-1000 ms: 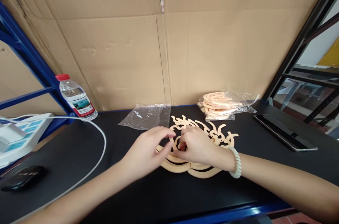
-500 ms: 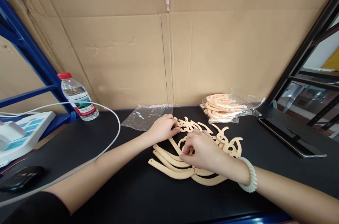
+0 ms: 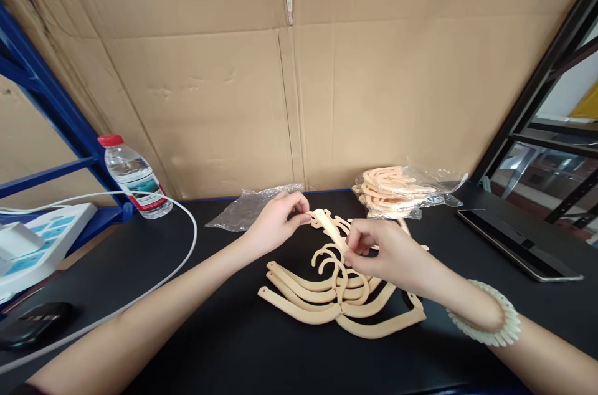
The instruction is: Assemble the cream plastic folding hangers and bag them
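Note:
Several pale beige plastic hangers (image 3: 322, 301) lie stacked on the black table (image 3: 224, 345), hooks pointing away from me. My left hand (image 3: 275, 223) pinches the far end of one beige hanger (image 3: 331, 228) that is raised off the pile. My right hand (image 3: 390, 255), with a white bead bracelet on its wrist, pinches the same hanger lower down, just above the hooks of the stack. Both hands have their fingers closed on it.
An empty clear plastic bag (image 3: 245, 208) lies behind my left hand. A bag filled with hangers (image 3: 397, 189) sits at the back right. A water bottle (image 3: 131, 177), a white cable (image 3: 177, 270), a white box (image 3: 37, 239), a black mouse (image 3: 35, 320) and a phone (image 3: 518, 245) are around. Cardboard (image 3: 289, 90) walls the back.
Both hands have lifted one hanger off the pile; before, they were pressed down among the hangers on the table. The stack now shows its hooks uncovered.

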### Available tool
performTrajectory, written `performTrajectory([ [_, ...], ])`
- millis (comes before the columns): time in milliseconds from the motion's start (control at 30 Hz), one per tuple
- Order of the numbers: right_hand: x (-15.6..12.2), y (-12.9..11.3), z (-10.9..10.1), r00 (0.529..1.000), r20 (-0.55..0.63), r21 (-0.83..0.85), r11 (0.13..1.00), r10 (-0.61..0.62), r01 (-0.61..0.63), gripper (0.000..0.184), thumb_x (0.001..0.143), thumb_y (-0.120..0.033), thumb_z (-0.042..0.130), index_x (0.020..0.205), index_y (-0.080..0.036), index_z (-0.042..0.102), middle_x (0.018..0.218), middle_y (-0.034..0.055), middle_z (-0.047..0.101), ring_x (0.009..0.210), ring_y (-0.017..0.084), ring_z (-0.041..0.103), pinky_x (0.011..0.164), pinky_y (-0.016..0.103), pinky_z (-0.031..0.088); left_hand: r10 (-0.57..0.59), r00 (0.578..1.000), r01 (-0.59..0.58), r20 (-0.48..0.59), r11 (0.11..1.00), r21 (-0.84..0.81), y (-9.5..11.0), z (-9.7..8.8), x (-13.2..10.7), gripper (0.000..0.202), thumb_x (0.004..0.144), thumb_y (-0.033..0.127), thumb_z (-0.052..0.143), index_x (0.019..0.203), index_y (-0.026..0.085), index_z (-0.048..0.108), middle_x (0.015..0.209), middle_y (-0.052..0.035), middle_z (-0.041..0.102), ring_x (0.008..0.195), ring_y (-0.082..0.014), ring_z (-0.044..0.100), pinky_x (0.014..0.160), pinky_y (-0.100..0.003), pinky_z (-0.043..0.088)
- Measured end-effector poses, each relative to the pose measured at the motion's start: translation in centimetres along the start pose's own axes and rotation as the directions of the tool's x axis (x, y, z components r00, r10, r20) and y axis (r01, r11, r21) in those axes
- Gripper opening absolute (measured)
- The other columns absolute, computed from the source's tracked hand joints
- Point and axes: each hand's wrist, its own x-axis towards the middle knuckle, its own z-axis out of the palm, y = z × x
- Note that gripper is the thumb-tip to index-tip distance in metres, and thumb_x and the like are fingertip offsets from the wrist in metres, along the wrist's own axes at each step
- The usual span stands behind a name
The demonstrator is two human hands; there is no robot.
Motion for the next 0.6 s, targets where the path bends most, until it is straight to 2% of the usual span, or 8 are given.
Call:
performTrajectory([
  [133,-0.1,-0.1,-0.9,1.000,-0.010,0.137,0.990,-0.018,0.019,0.017,0.078,-0.016,0.063,0.070,-0.021,0.048,0.066,-0.0028,0.061,0.063,0.015,0.064,0.058,0.027,0.050,-0.044,0.996,0.036,-0.079,0.994,-0.107,2.0,-1.6,-2.5,0.010,0.093,0.028,0.050,0.093,0.020,0.058,0.092,-0.0028,0.064,0.086,-0.0176,0.062,0.061,-0.025,0.049],
  [233,-0.2,-0.3,-0.9,0.999,-0.031,0.182,0.983,-0.012,0.017,0.013,0.078,-0.015,0.063,0.080,-0.021,0.052,0.070,-0.0025,0.063,0.066,0.015,0.067,0.060,0.027,0.054,-0.082,0.980,0.055,-0.180,0.987,-0.149,2.9,-1.8,-4.2,0.009,0.091,0.028,0.056,0.090,0.022,0.063,0.093,-0.0018,0.066,0.090,-0.0180,0.062,0.071,-0.028,0.051],
  [367,0.2,0.0,-0.5,0.997,-0.043,0.089,0.994,-0.063,0.067,0.027,0.081,-0.012,0.061,0.106,-0.021,0.062,0.079,-0.0004,0.069,0.072,0.015,0.067,0.069,0.030,0.056,-0.022,0.969,-0.004,-0.247,0.994,-0.106,3.2,-1.3,-5.1,0.009,0.092,0.025,0.055,0.089,0.022,0.063,0.091,-0.0018,0.066,0.090,-0.0180,0.061,0.078,-0.030,0.051],
  [467,1.3,0.6,-0.7,0.985,-0.061,0.004,0.987,-0.160,0.161,0.017,0.084,-0.013,0.060,0.097,-0.019,0.068,0.088,0.0030,0.072,0.076,0.016,0.066,0.071,0.030,0.055,0.025,0.947,-0.039,-0.319,0.998,-0.040,3.1,-0.9,-4.9,0.009,0.092,0.022,0.053,0.090,0.022,0.062,0.092,-0.0016,0.064,0.091,-0.0179,0.060,0.081,-0.030,0.049],
  [600,2.6,1.1,-1.6,0.967,-0.014,-0.013,0.967,-0.254,0.254,0.015,0.089,-0.013,0.056,0.097,-0.018,0.068,0.089,0.0025,0.071,0.077,0.015,0.065,0.071,0.027,0.053,0.058,0.926,-0.050,-0.373,0.998,0.032,3.7,-1.1,-5.3,0.008,0.092,0.023,0.056,0.090,0.024,0.064,0.088,-0.0003,0.063,0.084,-0.0164,0.060,0.076,-0.028,0.049],
])
